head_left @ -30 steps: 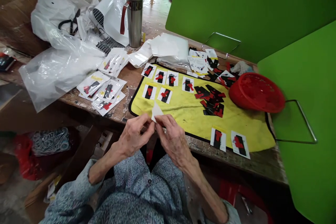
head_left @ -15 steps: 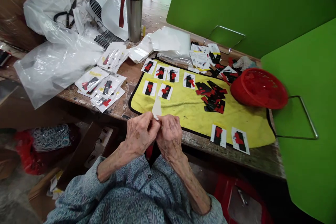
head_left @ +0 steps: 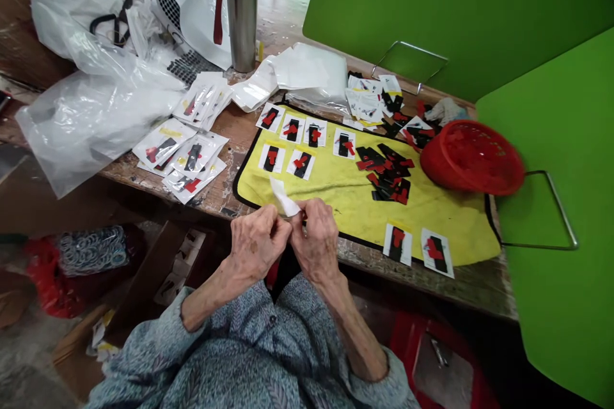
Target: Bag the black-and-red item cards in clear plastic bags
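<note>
My left hand (head_left: 259, 239) and my right hand (head_left: 316, 236) meet at the near edge of the yellow cloth (head_left: 345, 204), fingers pinched. A thin white strip (head_left: 285, 198) sticks up from between them, curling to the left. The right fingers clasp its lower end, where a bit of red shows. The left fingertips are closed against it, and what lies inside them is hidden. Beyond the hands lie several white cards (head_left: 300, 165) bearing black and red pieces. Two more such cards (head_left: 437, 252) lie at the near right edge.
Loose black and red pieces (head_left: 386, 172) are heaped mid-cloth, left of a tilted red basket (head_left: 472, 156). Filled clear packets (head_left: 192, 156) and a plastic bag (head_left: 96, 121) lie to the left. A steel flask (head_left: 242, 19) stands behind; green panels (head_left: 460, 6) border the right.
The right hand has turned and shifted slightly right and up. The white strip has swung from nearly upright to leaning left. The left hand has hardly moved.
</note>
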Tool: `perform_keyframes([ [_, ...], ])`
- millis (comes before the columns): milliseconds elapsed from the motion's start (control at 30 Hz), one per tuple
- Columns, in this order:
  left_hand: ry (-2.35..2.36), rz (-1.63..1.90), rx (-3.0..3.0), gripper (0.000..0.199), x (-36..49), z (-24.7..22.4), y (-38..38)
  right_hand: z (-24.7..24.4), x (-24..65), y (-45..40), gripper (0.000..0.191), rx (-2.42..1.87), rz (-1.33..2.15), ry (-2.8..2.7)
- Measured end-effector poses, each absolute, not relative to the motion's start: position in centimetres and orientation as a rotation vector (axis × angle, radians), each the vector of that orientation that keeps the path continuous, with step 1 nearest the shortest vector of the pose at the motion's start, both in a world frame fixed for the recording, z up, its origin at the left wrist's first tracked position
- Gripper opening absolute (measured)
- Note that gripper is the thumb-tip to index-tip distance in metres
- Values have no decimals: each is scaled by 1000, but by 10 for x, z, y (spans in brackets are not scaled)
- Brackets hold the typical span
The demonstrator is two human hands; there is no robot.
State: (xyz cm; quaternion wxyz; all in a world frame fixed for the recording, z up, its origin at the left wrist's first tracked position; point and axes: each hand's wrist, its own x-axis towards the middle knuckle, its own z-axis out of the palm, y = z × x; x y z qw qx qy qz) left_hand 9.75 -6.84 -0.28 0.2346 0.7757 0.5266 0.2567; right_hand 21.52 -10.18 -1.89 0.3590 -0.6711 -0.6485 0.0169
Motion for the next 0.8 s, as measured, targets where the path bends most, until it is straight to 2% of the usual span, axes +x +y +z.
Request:
perform_keyframes([
  [133, 1346, 638, 2098, 19, 96, -1, -69, -12, 227, -100, 29, -1628, 486, -1811],
  [233, 1222, 562, 2013, 22, 91, 3, -66, -1, 243, -97, 17, -1772, 595, -1704],
  [300, 1177, 629, 1903, 11, 85, 7, -59, 9, 255, -97, 13, -1770, 856, -1556],
  [333, 1184, 703, 1827, 18, 81, 8, -55, 14, 260, -97, 16, -1716, 1041, -1460],
  [400, 1195, 803, 1578, 52, 75, 9, -44, 23, 266, -100, 23, -1557, 1397, -1225],
  [467, 1077, 709, 1218, 64, 71, 7, -35, 28, 267, -103, 27, -1422, 1605, -1006],
  [600, 808, 464, 780, 49, 72, 0, -33, 23, 264, -107, 32, -1327, 1733, -818],
  [667, 824, 507, 820, 42, 74, -4, -37, 17, 264, -107, 33, -1307, 1752, -816],
  [800, 828, 540, 981, 43, 75, -12, -43, 6, 263, -107, 37, -1344, 1603, -967],
])
